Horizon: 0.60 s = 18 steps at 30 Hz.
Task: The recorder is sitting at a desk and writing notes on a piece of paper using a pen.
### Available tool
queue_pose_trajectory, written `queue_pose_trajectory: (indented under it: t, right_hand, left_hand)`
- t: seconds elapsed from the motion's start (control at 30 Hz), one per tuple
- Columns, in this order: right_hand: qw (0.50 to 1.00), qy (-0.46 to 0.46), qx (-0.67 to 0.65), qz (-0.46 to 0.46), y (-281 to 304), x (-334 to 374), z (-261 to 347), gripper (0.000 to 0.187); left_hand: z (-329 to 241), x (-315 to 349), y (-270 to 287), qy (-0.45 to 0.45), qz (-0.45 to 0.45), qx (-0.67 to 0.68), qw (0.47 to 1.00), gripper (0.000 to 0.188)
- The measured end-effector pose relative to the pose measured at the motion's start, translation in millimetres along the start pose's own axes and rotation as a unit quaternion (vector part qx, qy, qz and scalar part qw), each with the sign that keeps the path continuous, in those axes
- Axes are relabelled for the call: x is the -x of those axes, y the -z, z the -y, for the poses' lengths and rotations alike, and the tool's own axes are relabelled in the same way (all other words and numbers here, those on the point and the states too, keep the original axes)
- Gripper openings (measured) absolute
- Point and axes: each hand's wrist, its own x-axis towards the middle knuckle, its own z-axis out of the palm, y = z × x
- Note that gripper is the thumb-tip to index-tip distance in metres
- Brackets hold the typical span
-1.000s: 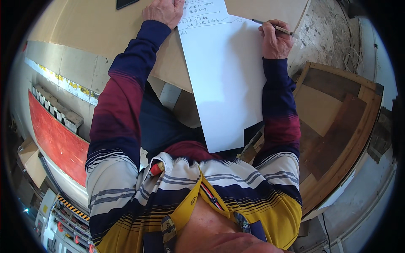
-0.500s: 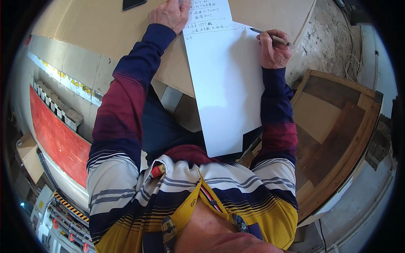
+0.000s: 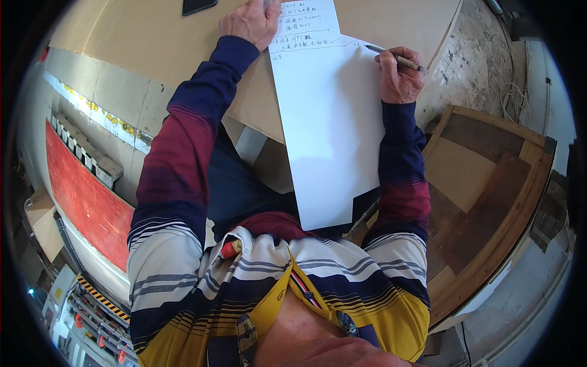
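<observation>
A large white sheet of paper (image 3: 330, 110) lies on the brown board tabletop (image 3: 153, 46) and hangs over its near edge toward my lap. Handwritten lines in dark ink cover its upper part. My right hand (image 3: 400, 76) grips a pen (image 3: 406, 63), its tip touching the paper near the right end of the lowest written line. At the paper's upper left edge rests my left hand (image 3: 251, 23), fingers curled. A small greyish bit shows between its thumb and fingers, too little to name; the fingertips are partly cut off by the frame's top.
A black phone (image 3: 199, 5) lies on the tabletop beyond my left forearm. To the right stands a wooden framed box (image 3: 483, 177). A red panel (image 3: 85, 196) leans at the left, with machinery (image 3: 92, 324) at the lower left. Cables (image 3: 513, 95) trail on the stained floor.
The view has shifted slightly, so everything sits a little lower and to the right. The pen tip stays at the same written line, with slightly more ink marks beside it. Both hands keep their holds.
</observation>
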Motion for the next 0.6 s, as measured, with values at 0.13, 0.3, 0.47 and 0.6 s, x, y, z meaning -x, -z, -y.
queue_pose_trajectory:
  t: [0.13,0.3,0.47,0.6]
  right_hand:
    - [1.0,0.0,-0.016,-0.006,-1.3,-1.5,-4.0,0.012]
    - [1.0,-0.003,-0.023,-0.005,-0.2,-0.2,-7.7,0.013]
    - [1.0,0.002,-0.017,-0.008,0.2,-0.3,-6.8,0.013]
    - [1.0,0.007,-0.015,0.002,0.5,-0.8,-4.7,0.014]
  left_hand:
    - [-0.4,-0.2,0.1,-0.004,-0.004,-0.008,1.0,0.027]
    - [0.5,-0.5,0.8,0.006,0.015,-0.03,0.999,0.028]
    - [1.0,-0.1,-0.2,0.026,0.027,-0.032,0.999,0.028]
    - [1.9,0.2,-0.2,-0.001,0.006,-0.033,0.999,0.029]
